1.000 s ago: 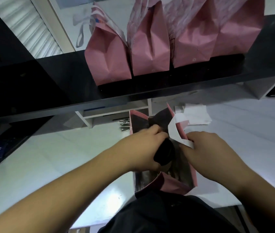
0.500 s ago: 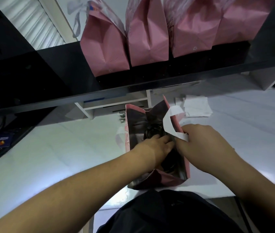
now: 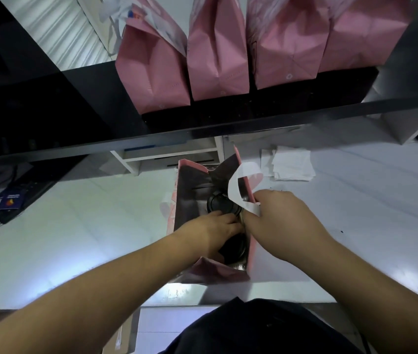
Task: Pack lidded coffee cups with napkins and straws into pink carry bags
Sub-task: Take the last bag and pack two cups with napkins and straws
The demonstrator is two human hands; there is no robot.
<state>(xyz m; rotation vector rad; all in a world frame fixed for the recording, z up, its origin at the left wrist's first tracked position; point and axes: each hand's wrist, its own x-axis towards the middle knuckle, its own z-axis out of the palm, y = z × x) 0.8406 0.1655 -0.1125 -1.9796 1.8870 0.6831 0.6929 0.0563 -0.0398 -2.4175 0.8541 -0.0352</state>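
The right hand [image 3: 277, 221] pinches the right rim of the open pink carry bag [image 3: 218, 273] beside its white handle [image 3: 238, 186], holding the mouth apart. The left hand [image 3: 211, 229] reaches inside, fingers curled over a black cup lid [image 3: 233, 247]; how firmly it holds I cannot tell. A second lid [image 3: 219, 203] sits further in. The bag stands on the white counter [image 3: 88, 226], napkins [image 3: 292, 163] near it, four packed bags [image 3: 218, 52] on the shelf above.

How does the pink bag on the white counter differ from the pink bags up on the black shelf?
The counter bag stands open, its dark inside and black cup lids showing; the shelf bags show no opening. The counter bag has the left hand inside and the right hand at its rim; nobody touches the shelf bags. All are pink paper.
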